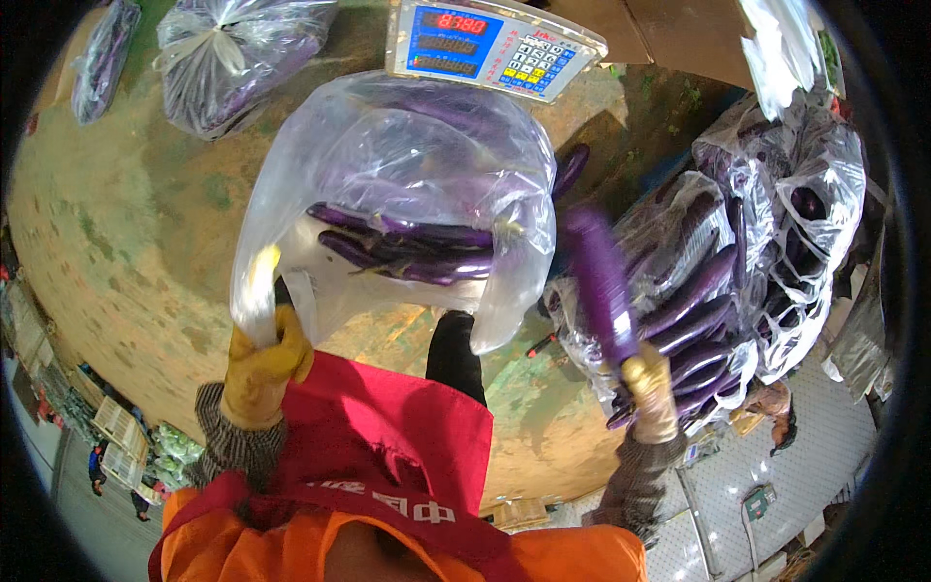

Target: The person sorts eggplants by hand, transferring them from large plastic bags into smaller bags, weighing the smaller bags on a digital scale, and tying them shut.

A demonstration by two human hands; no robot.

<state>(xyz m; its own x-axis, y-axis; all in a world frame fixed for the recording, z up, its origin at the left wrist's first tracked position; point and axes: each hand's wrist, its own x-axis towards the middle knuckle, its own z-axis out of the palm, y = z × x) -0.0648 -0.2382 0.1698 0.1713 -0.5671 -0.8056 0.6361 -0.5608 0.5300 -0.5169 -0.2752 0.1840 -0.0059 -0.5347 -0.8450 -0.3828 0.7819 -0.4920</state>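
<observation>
My left hand (pixel 268 367), in a yellow glove, grips a cleaver (pixel 266 295) with a shiny blade and dark handle, beside the rim of a clear plastic bag (pixel 429 153). Several purple eggplants (pixel 436 254) lie crosswise inside the open bag, which stands in front of a digital scale display (pixel 487 47). In my gloved right hand (pixel 649 389) is a long eggplant (pixel 600 280), held by its stem end and pointing up and away, slightly blurred. It is over the right-hand pile of eggplants (pixel 694 327) in opened plastic.
Tied bags of eggplants (pixel 236 65) lie at the upper left. A loose eggplant (pixel 571 171) rests right of the bag. A small red-and-black tool (pixel 540 345) is on the ground. Another person (pixel 782 418) is at the lower right, and more people are far off at left.
</observation>
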